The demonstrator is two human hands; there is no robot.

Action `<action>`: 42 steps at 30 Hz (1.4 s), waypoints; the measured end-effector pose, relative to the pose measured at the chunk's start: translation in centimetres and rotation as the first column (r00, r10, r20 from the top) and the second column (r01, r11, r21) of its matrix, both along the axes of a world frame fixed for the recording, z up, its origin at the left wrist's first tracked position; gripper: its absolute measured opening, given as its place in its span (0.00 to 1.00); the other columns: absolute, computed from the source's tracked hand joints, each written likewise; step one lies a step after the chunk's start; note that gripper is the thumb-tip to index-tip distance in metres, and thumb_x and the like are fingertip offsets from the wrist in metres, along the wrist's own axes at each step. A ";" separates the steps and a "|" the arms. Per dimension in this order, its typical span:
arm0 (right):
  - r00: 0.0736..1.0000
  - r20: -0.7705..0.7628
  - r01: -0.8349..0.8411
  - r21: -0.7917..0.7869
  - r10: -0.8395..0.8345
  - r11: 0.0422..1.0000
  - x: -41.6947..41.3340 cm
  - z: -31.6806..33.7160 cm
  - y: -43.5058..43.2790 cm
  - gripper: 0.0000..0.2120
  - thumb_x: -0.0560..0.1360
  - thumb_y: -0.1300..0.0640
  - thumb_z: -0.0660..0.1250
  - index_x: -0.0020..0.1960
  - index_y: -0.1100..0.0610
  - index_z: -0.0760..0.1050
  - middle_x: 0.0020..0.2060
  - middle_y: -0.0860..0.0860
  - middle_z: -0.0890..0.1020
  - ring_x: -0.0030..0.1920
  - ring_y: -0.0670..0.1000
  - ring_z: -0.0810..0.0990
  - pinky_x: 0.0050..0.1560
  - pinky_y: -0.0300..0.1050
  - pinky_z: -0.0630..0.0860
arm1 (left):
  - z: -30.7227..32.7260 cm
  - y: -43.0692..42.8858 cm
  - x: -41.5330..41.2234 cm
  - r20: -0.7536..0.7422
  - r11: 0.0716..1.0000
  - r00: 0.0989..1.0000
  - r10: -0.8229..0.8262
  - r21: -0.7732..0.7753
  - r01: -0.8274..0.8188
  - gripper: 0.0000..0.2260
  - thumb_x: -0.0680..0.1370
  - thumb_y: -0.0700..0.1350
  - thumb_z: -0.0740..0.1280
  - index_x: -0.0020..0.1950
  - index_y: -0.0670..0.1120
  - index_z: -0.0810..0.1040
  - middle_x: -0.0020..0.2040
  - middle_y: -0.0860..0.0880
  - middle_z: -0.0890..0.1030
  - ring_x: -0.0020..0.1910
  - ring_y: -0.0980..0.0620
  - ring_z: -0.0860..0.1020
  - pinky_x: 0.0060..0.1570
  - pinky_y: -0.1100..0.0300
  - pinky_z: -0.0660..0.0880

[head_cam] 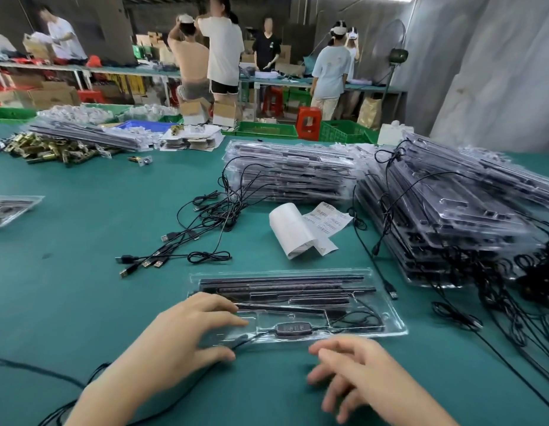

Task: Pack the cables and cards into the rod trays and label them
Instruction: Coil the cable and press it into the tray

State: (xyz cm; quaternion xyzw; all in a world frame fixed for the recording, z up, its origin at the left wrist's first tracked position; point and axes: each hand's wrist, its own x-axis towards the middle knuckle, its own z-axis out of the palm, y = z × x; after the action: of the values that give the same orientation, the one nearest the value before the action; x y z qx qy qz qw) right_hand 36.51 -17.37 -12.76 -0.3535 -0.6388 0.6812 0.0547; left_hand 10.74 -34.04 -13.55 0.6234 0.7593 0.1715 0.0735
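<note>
A clear plastic rod tray (387, 321) lies on the green table right in front of me, with black rods (282, 282) in its far slots and a black inline controller (293, 328) with its cable in the near slot. My left hand (187, 336) rests on the tray's left end, fingers spread over it and thumb by the cable at the near edge. My right hand (359, 376) hovers just in front of the tray, fingers apart and holding nothing. Loose black USB cables (187, 241) lie beyond the tray. A curled sheet of barcode labels (307, 229) lies past it.
Stacks of filled clear trays stand at centre back (288, 172) and on the right (451, 210), with tangled cables (513, 296) spilling from the right stack. Brass parts (49, 150) lie far left. Another tray (9, 207) sits at the left edge. Several people stand behind.
</note>
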 end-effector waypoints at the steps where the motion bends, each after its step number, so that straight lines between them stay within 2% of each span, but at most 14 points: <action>1: 1.000 -0.007 -0.007 0.212 0.008 0.977 0.3 -0.2 0.1 0.05 0.80 0.56 0.69 0.54 0.49 0.80 0.43 0.52 0.87 0.35 0.52 0.84 0.32 0.45 0.77 | -0.3 0.0 -0.1 0.011 1.000 1.000 0.010 0.004 -0.010 0.20 0.75 0.71 0.65 0.66 0.73 0.74 0.66 0.75 0.67 0.69 0.74 0.61 0.68 0.70 0.63; 2: 1.000 -0.020 0.012 0.450 -0.003 0.893 0.5 -0.5 0.3 0.06 0.78 0.56 0.71 0.52 0.45 0.80 0.42 0.47 0.86 0.36 0.47 0.84 0.35 0.38 0.76 | -0.6 -0.1 -0.1 0.020 1.000 1.000 0.013 0.014 -0.013 0.19 0.75 0.71 0.63 0.65 0.73 0.74 0.66 0.76 0.67 0.68 0.75 0.61 0.67 0.68 0.66; 4: 0.999 -0.046 0.037 0.809 0.001 0.587 0.0 -0.7 0.4 0.08 0.75 0.51 0.73 0.51 0.40 0.80 0.45 0.37 0.82 0.45 0.39 0.80 0.44 0.29 0.71 | -1.0 -0.2 -0.3 0.034 1.000 0.999 0.007 0.022 -0.008 0.17 0.77 0.70 0.61 0.66 0.73 0.73 0.67 0.76 0.66 0.69 0.75 0.61 0.67 0.66 0.68; 6: 0.997 0.021 -0.045 0.940 0.075 0.338 -1.2 -0.8 0.3 0.10 0.74 0.47 0.74 0.54 0.41 0.79 0.52 0.33 0.78 0.57 0.36 0.75 0.56 0.29 0.67 | -1.2 -0.5 -0.8 0.064 1.000 0.998 -0.017 0.017 0.016 0.15 0.80 0.65 0.62 0.67 0.73 0.72 0.69 0.76 0.66 0.70 0.74 0.62 0.68 0.66 0.66; 9: 0.978 0.123 -0.158 0.963 0.168 0.218 -3.2 -1.5 0.6 0.17 0.75 0.43 0.73 0.62 0.44 0.79 0.62 0.36 0.76 0.66 0.39 0.70 0.68 0.34 0.62 | -1.1 -0.8 -1.5 0.132 0.999 0.991 -0.035 0.022 0.032 0.16 0.79 0.58 0.69 0.66 0.70 0.76 0.68 0.75 0.70 0.70 0.74 0.65 0.70 0.68 0.65; 11: 0.973 0.140 -0.176 0.965 0.186 0.195 -4.0 -1.8 0.8 0.16 0.76 0.42 0.71 0.62 0.45 0.79 0.62 0.37 0.78 0.66 0.39 0.70 0.69 0.35 0.62 | -0.8 -0.8 -1.8 0.143 0.998 0.989 -0.044 0.045 0.038 0.14 0.78 0.57 0.71 0.63 0.67 0.79 0.66 0.74 0.73 0.68 0.74 0.68 0.69 0.69 0.66; 16: 0.980 0.115 -0.140 0.978 0.162 0.153 -4.7 -1.7 1.1 0.07 0.77 0.45 0.71 0.53 0.44 0.80 0.50 0.38 0.82 0.53 0.42 0.78 0.56 0.37 0.73 | -0.4 -0.5 -1.8 0.174 0.992 0.983 -0.053 0.121 0.032 0.08 0.79 0.52 0.72 0.57 0.60 0.84 0.61 0.68 0.81 0.64 0.72 0.74 0.64 0.63 0.73; 19: 0.982 0.122 -0.131 0.990 0.146 0.053 -5.0 -1.9 0.9 0.04 0.77 0.48 0.72 0.50 0.45 0.80 0.46 0.39 0.82 0.49 0.45 0.80 0.48 0.42 0.79 | -0.7 -0.7 -1.4 0.117 0.985 0.993 -0.020 0.171 0.000 0.06 0.79 0.52 0.72 0.55 0.60 0.82 0.59 0.68 0.81 0.61 0.72 0.75 0.60 0.60 0.76; 23: 0.986 0.086 -0.091 0.995 0.144 0.032 -5.0 -2.4 1.0 0.02 0.78 0.50 0.72 0.49 0.46 0.80 0.45 0.39 0.82 0.48 0.46 0.80 0.45 0.44 0.79 | -1.1 -1.0 -0.9 0.076 0.976 0.997 -0.008 0.216 -0.009 0.05 0.81 0.50 0.70 0.56 0.59 0.79 0.59 0.68 0.80 0.61 0.69 0.77 0.59 0.60 0.76; 25: 0.988 0.078 -0.081 0.996 0.131 0.020 -5.1 -2.9 1.0 0.02 0.78 0.50 0.72 0.49 0.46 0.79 0.44 0.38 0.81 0.47 0.45 0.79 0.45 0.43 0.78 | -1.4 -1.0 -0.6 -0.010 0.979 1.000 -0.014 0.202 0.016 0.07 0.82 0.55 0.67 0.59 0.60 0.78 0.62 0.68 0.77 0.62 0.67 0.75 0.59 0.60 0.76; 29: 0.988 0.067 -0.064 0.998 0.138 -0.024 -5.0 -4.0 1.3 0.04 0.77 0.49 0.73 0.51 0.47 0.80 0.49 0.40 0.81 0.51 0.46 0.80 0.48 0.43 0.78 | -1.7 -1.1 -0.2 -0.048 0.984 0.999 -0.009 0.176 0.017 0.11 0.81 0.59 0.66 0.62 0.60 0.79 0.66 0.66 0.75 0.65 0.65 0.73 0.62 0.60 0.75; 33: 0.980 0.095 -0.097 0.995 0.178 0.003 -5.1 -4.3 1.2 0.13 0.78 0.41 0.66 0.57 0.46 0.79 0.58 0.43 0.79 0.62 0.46 0.76 0.61 0.42 0.69 | -1.8 -1.0 -0.3 0.019 0.975 1.000 -0.005 0.221 0.001 0.08 0.81 0.57 0.67 0.59 0.59 0.81 0.64 0.65 0.77 0.64 0.65 0.74 0.63 0.62 0.73; 37: 0.953 0.128 -0.142 0.989 0.274 0.034 -7.1 -3.1 0.7 0.18 0.78 0.40 0.63 0.63 0.46 0.78 0.64 0.45 0.79 0.70 0.47 0.72 0.70 0.45 0.70 | -1.6 -0.8 -0.2 0.072 0.966 0.997 0.001 0.259 -0.020 0.09 0.81 0.58 0.65 0.57 0.59 0.82 0.61 0.66 0.78 0.61 0.67 0.75 0.59 0.67 0.72; 42: 0.939 0.136 -0.178 0.978 0.317 0.105 -8.9 -2.8 0.0 0.16 0.80 0.43 0.65 0.65 0.47 0.79 0.63 0.45 0.81 0.65 0.46 0.77 0.65 0.41 0.74 | -1.5 -0.9 -0.1 0.070 0.960 0.998 0.002 0.280 -0.021 0.11 0.83 0.57 0.63 0.58 0.55 0.80 0.58 0.64 0.78 0.57 0.63 0.78 0.56 0.60 0.76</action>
State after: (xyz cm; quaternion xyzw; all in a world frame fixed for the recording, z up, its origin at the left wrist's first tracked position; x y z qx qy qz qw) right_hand 27.58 -17.37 -15.52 -0.0834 -0.9708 0.1196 0.1903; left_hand 10.62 -34.89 -15.02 0.6168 0.7279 0.2993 0.0095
